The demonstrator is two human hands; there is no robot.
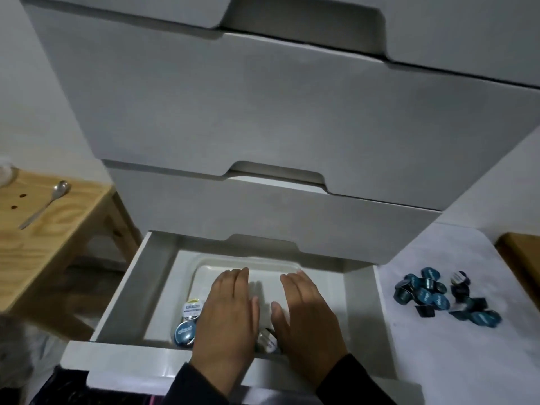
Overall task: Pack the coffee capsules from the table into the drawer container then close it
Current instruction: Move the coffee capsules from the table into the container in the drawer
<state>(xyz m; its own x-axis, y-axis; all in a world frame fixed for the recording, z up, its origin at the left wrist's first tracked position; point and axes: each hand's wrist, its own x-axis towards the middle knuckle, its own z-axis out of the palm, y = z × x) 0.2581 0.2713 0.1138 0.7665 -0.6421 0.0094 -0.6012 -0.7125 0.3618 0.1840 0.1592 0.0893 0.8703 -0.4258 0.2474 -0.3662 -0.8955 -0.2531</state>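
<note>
Setting: white wall, tall white drawer unit (263, 112), its bottom drawer (122, 290) pulled out; white-covered table (455, 352) to the right, wooden side table (43, 229) to the left.

Left hand (230, 314): fingers straight and together, palm down, spread flat over the white tray (268, 268) inside the drawer; grasps nothing.

Right hand (304, 314): same posture, fingers extended, palm down over the tray, beside the left; grasps nothing.

Tray contents: three capsules visible at its near end: one with a white-and-yellow lid (192, 308), one blue-lidded (184, 333) just beside the left hand, one silvery (267, 342) between the wrists.

Table: loose pile of blue coffee capsules (441, 296), well apart from the drawer.

Side table: one metal spoon (48, 203).
</note>
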